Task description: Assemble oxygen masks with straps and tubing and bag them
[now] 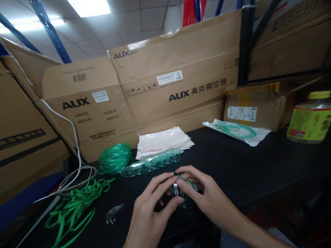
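Both hands are wrapped round a clear green oxygen mask (186, 203) at the near edge of the black table. My left hand (156, 206) grips its left side, with thumb and fingers around a shiny metal nose strip (176, 189). From the right, my right hand (204, 189) holds the mask, its thumb close to the strip. My fingers hide much of the mask. Beyond them lies a row of nested clear green masks (152, 163). Left of my left hand are several thin metal strips (112, 214) and a tangle of green elastic straps (74, 206).
A coil of green tubing (115, 158) and a stack of white pouches (162, 141) lie at the back. To the right are a bagged tube set (236, 131), an opened carton (253, 103) and a yellow-lidded jar (309, 119). Cardboard panels (150, 103) wall the table; white cable (74, 134) runs left.
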`<move>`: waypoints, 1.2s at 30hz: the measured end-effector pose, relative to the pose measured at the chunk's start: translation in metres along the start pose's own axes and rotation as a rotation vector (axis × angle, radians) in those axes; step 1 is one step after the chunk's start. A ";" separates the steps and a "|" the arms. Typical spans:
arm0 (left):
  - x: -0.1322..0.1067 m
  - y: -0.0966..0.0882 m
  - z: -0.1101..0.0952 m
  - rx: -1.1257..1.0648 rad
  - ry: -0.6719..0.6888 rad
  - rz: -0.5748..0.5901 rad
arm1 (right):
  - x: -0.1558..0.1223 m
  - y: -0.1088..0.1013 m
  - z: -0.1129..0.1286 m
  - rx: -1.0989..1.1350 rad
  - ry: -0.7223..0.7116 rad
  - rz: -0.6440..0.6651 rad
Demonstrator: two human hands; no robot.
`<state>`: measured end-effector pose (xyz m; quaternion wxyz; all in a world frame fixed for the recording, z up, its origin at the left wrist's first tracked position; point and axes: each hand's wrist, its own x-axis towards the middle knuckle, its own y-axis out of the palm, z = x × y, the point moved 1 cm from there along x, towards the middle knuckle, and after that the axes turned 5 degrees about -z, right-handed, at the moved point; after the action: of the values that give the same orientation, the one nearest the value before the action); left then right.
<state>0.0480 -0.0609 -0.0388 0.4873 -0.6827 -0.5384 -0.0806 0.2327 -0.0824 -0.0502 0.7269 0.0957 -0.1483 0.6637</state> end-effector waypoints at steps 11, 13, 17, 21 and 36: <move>0.002 -0.009 0.003 -0.006 -0.022 -0.060 | -0.004 -0.005 0.003 -0.011 -0.048 0.180; 0.001 -0.013 0.007 0.016 -0.025 -0.027 | -0.003 -0.005 0.001 0.004 -0.059 0.205; -0.002 -0.020 0.013 0.063 -0.018 0.048 | -0.002 -0.005 -0.002 -0.007 -0.065 0.217; -0.002 -0.023 0.012 0.063 0.002 0.028 | -0.002 -0.004 -0.001 -0.074 -0.076 0.204; -0.003 -0.035 0.003 -0.012 0.049 -0.050 | -0.003 -0.001 0.005 -0.168 -0.041 0.151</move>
<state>0.0169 -0.0621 -0.0218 0.4942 -0.6698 -0.5427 -0.1125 0.2333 -0.0868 -0.0463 0.6771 0.0364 -0.2251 0.6996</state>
